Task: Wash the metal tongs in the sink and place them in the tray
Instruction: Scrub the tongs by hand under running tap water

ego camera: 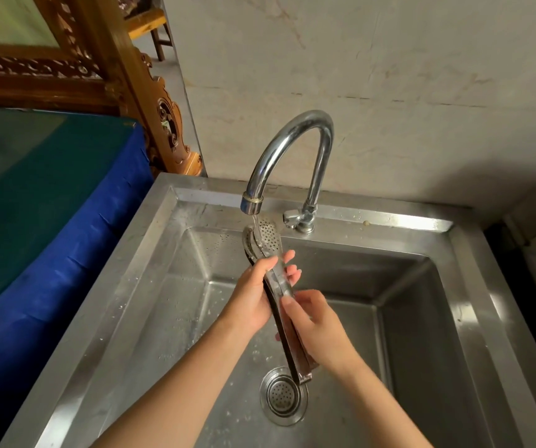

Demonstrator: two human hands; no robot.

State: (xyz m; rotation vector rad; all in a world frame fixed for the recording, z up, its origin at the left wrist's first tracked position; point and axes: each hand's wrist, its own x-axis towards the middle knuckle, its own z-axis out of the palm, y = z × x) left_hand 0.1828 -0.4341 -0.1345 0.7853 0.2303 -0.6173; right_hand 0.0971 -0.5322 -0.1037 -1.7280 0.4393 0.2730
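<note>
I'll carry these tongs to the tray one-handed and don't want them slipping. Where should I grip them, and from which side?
Grip the tongs mid-length on the flat arms, coming from the right, where the right hand now wraps them. There both arms lie close together, so one hand probably closes them; the perforated heads under the tap are broad and wet.
</note>
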